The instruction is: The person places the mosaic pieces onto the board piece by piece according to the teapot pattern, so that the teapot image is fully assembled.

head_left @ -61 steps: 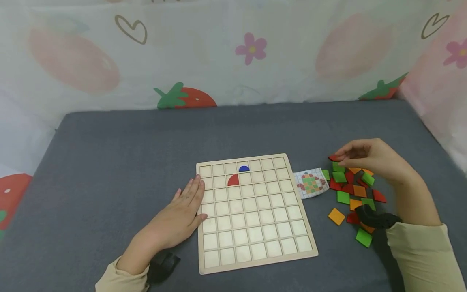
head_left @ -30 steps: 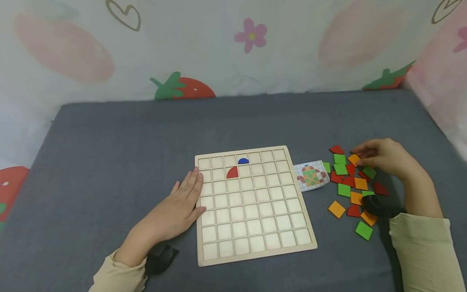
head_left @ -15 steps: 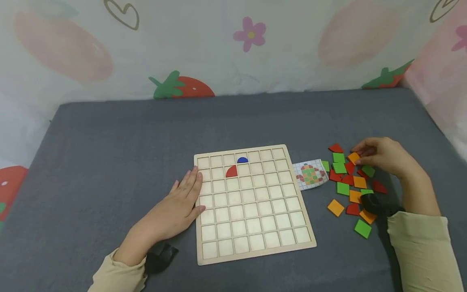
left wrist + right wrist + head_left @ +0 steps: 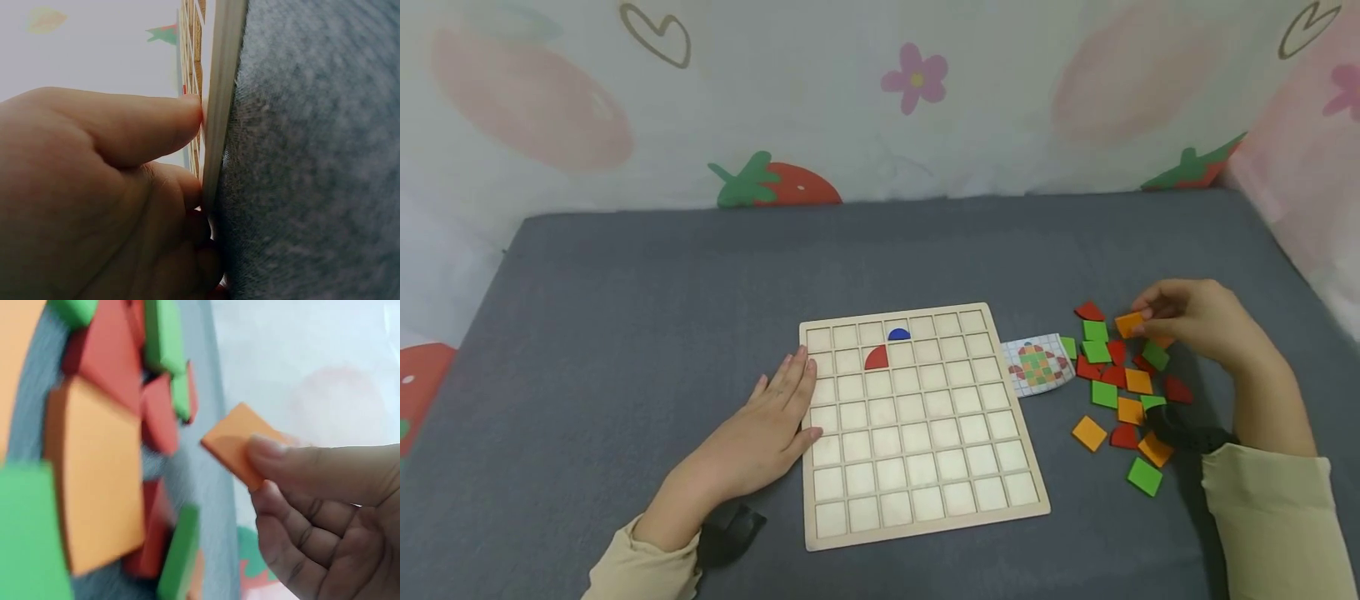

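My right hand (image 4: pixel 1198 321) pinches an orange square tile (image 4: pixel 234 440) between thumb and fingers, just over the far side of the tile pile. With straight fingers, my left hand (image 4: pixel 756 437) rests on the left edge of a wooden grid board (image 4: pixel 925 523); in the left wrist view the thumb (image 4: pixel 169 119) touches the rim. A red quarter-circle tile (image 4: pixel 876 358) sits in a cell of the second row. A blue half-circle tile (image 4: pixel 898 334) lies in the top row, one column to its right.
Several loose red, green and orange tiles (image 4: pixel 1138 382) spread right of the board. A paper pattern card (image 4: pixel 1037 365), printed with a coloured tile figure, reaches out from the board's right edge. Grey cloth (image 4: pixel 662 292) covers the table; a patterned curtain (image 4: pixel 985 108) hangs behind.
My right hand has moved right from a red tile at the pile's far edge to the orange tile and lifted it. My left hand stays at the board.
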Motion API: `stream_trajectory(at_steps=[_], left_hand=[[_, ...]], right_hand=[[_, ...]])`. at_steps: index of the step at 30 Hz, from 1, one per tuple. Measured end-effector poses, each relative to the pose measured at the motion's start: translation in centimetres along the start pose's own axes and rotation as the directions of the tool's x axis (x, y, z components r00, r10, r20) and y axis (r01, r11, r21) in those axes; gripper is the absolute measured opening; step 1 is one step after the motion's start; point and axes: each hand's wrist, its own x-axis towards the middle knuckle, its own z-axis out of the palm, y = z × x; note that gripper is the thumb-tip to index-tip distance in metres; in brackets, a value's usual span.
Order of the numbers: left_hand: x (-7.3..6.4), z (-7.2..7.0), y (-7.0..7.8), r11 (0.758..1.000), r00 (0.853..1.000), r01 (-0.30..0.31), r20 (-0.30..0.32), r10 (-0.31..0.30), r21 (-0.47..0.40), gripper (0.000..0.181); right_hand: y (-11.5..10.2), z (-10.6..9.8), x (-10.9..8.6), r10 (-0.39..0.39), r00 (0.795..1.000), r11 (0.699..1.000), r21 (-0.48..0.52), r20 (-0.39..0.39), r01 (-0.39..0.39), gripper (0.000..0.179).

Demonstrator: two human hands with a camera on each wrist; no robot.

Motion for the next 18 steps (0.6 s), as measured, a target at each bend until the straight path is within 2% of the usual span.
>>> stream_trajectory(at_steps=[5, 15, 18], left_hand=[[-0.1, 0.0, 0.0, 1.000, 1.000, 0.001, 0.004, -0.001, 0.012, 0.070], [-0.1, 0.1, 0.1, 1.000, 1.000, 0.004, 0.009, -0.004, 0.012, 0.070], [-0.1, 0.0, 0.1, 1.000, 1.000, 0.002, 0.010, -0.003, 0.015, 0.070]], right_hand=[[-1.4, 0.0, -0.6, 0.001, 0.997, 0.999, 0.047, -0.077, 0.003, 0.024], [-4.2, 0.5, -0.9, 0.009, 0.994, 0.986, 0.164, -0.113, 0.009, 0.033], [-5.0, 0.9, -0.8, -0.010, 0.994, 0.980, 0.197, -0.109, 0.031, 0.032]])
